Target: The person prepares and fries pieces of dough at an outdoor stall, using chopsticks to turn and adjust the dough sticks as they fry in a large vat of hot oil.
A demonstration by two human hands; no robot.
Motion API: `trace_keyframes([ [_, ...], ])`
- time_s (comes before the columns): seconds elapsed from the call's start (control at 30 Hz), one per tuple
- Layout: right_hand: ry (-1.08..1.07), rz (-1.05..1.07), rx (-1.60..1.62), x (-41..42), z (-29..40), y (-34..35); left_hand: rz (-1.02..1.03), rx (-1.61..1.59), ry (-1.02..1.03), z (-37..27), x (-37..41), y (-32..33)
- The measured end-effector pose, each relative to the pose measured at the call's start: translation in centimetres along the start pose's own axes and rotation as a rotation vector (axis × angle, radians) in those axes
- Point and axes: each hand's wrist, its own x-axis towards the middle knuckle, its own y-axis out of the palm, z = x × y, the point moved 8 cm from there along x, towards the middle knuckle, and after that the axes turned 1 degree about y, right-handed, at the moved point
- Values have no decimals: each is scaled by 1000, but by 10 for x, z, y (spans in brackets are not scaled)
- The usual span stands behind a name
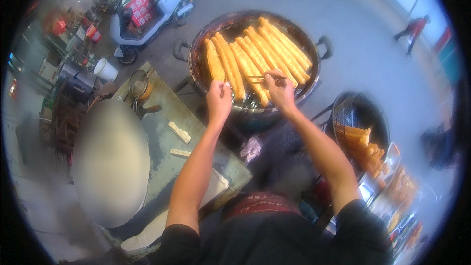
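In front of me, a wide wok (254, 109) of dark oil holds several long golden fried dough sticks (274, 57), lying side by side at a slant. My right hand (280, 90) grips a pair of chopsticks (257, 77), their tips over the sticks in the middle. Curled fingers on my left hand (219, 100) are at the wok's near rim, by the lower end of the leftmost dough stick (214, 60). Whether they pinch anything is hidden. Pale raw dough strips (179, 132) lie on the worktable (162, 92) to the left.
Right of the wok, a wire mesh basket (358, 106) holds browned dough sticks (362, 147). A round strainer (139, 84) sits on the table's far corner, and a dough slab (147, 231) nearer me. A blurred oval covers the table's left. Beyond stand a scooter (147, 25) and a white bucket (105, 70); a person (413, 34) walks far right.
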Motion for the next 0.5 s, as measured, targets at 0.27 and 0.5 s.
trace_keyframes([
  [0.27,-294,25,23,-37,76,10,154,-314,-280,-2,5,7],
  [0.5,-278,51,-75,-26,46,45,-183,-143,-109,-3,-13,-54],
])
